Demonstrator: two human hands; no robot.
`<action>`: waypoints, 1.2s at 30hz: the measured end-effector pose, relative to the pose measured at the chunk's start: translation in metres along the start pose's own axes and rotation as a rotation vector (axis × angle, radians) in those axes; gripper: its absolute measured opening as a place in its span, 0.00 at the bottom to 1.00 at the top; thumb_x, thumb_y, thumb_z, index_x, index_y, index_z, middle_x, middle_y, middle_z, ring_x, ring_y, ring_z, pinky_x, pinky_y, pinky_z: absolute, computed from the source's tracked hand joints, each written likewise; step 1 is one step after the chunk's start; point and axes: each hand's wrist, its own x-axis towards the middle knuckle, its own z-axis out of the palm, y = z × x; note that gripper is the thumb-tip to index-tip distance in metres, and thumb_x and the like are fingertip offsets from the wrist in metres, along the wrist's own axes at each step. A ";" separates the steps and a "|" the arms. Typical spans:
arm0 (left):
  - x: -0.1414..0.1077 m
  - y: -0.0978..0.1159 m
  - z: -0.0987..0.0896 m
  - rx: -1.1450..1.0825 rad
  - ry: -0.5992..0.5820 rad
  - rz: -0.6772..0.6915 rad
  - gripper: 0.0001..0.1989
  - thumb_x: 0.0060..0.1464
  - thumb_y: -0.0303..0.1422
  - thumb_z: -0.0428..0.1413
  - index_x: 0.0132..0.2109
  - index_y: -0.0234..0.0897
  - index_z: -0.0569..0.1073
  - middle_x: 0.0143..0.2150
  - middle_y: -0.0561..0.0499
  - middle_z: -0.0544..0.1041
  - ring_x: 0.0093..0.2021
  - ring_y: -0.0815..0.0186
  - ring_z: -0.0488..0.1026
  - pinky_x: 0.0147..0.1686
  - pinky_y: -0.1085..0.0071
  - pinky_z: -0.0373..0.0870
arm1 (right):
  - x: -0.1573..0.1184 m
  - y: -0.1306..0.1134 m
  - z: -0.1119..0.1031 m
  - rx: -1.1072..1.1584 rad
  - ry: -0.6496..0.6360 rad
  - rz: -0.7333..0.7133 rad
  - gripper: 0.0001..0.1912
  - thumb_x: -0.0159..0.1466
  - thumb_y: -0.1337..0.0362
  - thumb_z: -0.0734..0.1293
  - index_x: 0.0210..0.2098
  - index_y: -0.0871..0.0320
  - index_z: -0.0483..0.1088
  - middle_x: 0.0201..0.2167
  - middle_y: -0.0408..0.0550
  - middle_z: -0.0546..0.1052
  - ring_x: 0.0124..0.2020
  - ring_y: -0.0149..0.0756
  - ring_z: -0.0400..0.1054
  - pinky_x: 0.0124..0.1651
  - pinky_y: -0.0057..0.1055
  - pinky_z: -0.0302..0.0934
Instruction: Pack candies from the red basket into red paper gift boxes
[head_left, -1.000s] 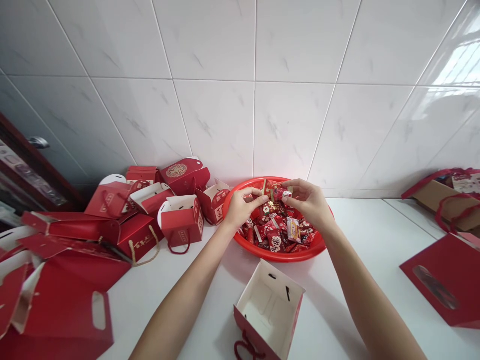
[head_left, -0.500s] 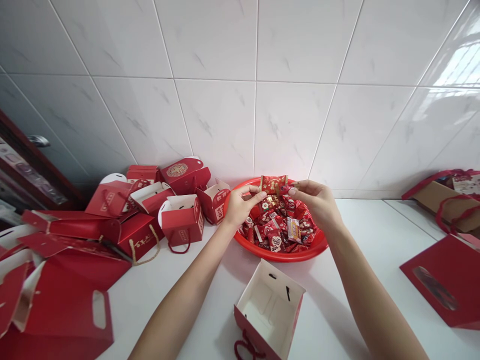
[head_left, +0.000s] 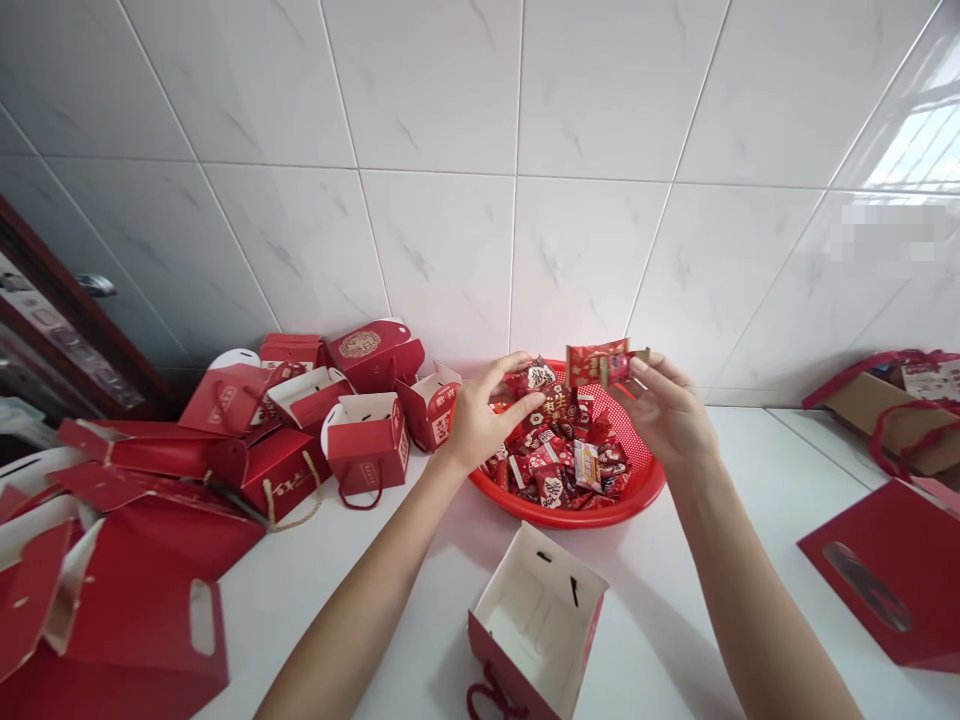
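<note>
My right hand (head_left: 671, 412) is pinching a red and gold candy packet (head_left: 592, 364) and a smaller red wrapped piece (head_left: 616, 370) above the right part of a red plastic basket (head_left: 600, 517). My left hand (head_left: 486, 415) is at the basket's left rim, its thumb and fingers closed round a red wrapped candy (head_left: 537, 376) with white and dark lettering. Red wrapped candies (head_left: 551, 486) fill the basket, one silver and orange wrapper (head_left: 587, 465) among them. In front stands an open red box (head_left: 536, 610) with a white inside and a red cord handle.
Several small red gift boxes (head_left: 365, 440) crowd the left side, with larger red boxes (head_left: 142, 600) nearer me. On the right lie a red box with an oval window (head_left: 892, 570) and a brown-sided container with red straps (head_left: 862, 398). A tiled wall (head_left: 435, 270) rises behind.
The red and gold packet has moved rightward in my right hand, out of my left hand's fingers. My left hand is now round another candy at the basket's back left.
</note>
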 end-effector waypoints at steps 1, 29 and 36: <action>0.001 0.001 -0.001 -0.011 0.009 0.000 0.22 0.56 0.38 0.66 0.57 0.40 0.75 0.56 0.44 0.81 0.54 0.58 0.80 0.52 0.65 0.80 | 0.001 -0.003 -0.002 0.021 0.014 0.006 0.16 0.49 0.60 0.83 0.27 0.54 0.73 0.31 0.37 0.79 0.35 0.30 0.74 0.46 0.31 0.70; 0.004 0.091 -0.064 -0.056 -0.508 -0.200 0.18 0.54 0.35 0.67 0.51 0.37 0.79 0.50 0.46 0.81 0.44 0.61 0.80 0.43 0.68 0.79 | -0.055 -0.070 0.013 -0.405 -0.775 0.341 0.05 0.65 0.64 0.73 0.39 0.59 0.74 0.26 0.40 0.74 0.23 0.27 0.68 0.25 0.23 0.62; -0.011 0.134 -0.064 0.253 -0.767 -0.005 0.10 0.60 0.29 0.62 0.49 0.39 0.78 0.47 0.50 0.81 0.45 0.64 0.77 0.47 0.69 0.73 | -0.095 -0.067 0.028 -0.860 -1.301 0.298 0.05 0.68 0.71 0.65 0.39 0.61 0.74 0.31 0.47 0.77 0.29 0.30 0.69 0.31 0.24 0.62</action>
